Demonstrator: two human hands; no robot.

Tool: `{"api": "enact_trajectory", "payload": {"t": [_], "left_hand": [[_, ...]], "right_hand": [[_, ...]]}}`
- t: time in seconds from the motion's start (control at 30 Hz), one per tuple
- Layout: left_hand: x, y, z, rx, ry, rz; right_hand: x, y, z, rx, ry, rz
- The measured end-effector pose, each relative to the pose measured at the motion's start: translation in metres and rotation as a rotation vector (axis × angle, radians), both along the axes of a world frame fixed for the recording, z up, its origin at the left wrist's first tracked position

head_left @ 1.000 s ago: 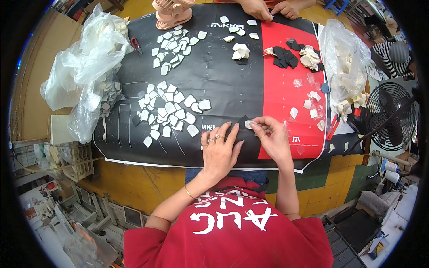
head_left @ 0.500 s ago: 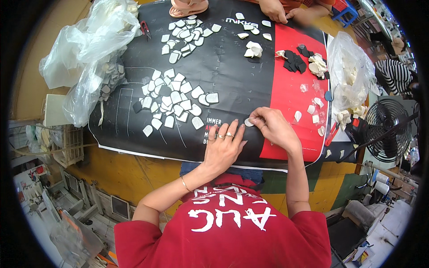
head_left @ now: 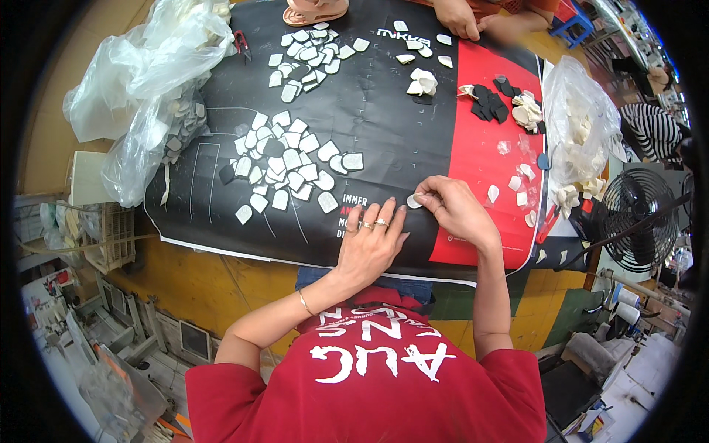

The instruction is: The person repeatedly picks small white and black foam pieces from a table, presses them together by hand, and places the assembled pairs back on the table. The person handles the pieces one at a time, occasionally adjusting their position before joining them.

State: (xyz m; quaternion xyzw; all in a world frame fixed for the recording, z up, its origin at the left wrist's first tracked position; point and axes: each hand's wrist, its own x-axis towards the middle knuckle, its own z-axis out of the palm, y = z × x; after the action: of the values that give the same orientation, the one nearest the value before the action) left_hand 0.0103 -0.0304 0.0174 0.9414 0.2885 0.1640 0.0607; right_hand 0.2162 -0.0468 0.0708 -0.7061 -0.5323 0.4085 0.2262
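My right hand (head_left: pixel 454 210) pinches a small whitish rounded patch (head_left: pixel 413 201) between thumb and fingertips, low over the black and red mat (head_left: pixel 402 148). Just left of it, my left hand (head_left: pixel 371 240) lies flat on the black part with its fingers stretched out and holds nothing. Beyond my left hand is a loose heap of white, dark-edged patches (head_left: pixel 284 159), each with one rounded end. A second heap of the same patches (head_left: pixel 310 55) lies farther off. On the red part, near my right hand, are a few white scraps (head_left: pixel 493 193).
Plastic bags of pieces stand at the left (head_left: pixel 140 81) and right (head_left: pixel 580 118). Small red-handled snips (head_left: pixel 241 44) lie at the far left. A co-worker's hands (head_left: pixel 461 18) are at the far edge. Black pieces (head_left: pixel 487 102) lie on the red. A black fan (head_left: pixel 635 214) stands at right.
The whole view has shifted very slightly. Both hands keep their places, and my right hand still pinches the patch.
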Motion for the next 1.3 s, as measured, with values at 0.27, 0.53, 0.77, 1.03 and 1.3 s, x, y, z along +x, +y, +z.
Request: {"api": "enact_trajectory", "payload": {"t": [0.27,0.53,0.77,1.03,1.3], "left_hand": [[0.000,0.000,0.000,0.004,0.006,-0.004],[0.000,0.000,-0.001,-0.002,0.003,-0.005],[0.001,0.003,0.000,-0.053,-0.024,-0.011],[0.003,0.009,0.004,-0.034,0.033,-0.062],[0.004,0.008,0.005,-0.024,0.042,-0.068]], "right_hand": [[-0.004,-0.001,-0.005,0.048,-0.086,0.009],[-0.009,-0.004,-0.010,0.126,-0.154,0.005],[-0.012,-0.005,-0.010,0.117,-0.163,0.007],[-0.021,-0.012,-0.015,0.202,-0.164,-0.112],[-0.044,-0.018,-0.029,0.196,-0.187,-0.435]]}}
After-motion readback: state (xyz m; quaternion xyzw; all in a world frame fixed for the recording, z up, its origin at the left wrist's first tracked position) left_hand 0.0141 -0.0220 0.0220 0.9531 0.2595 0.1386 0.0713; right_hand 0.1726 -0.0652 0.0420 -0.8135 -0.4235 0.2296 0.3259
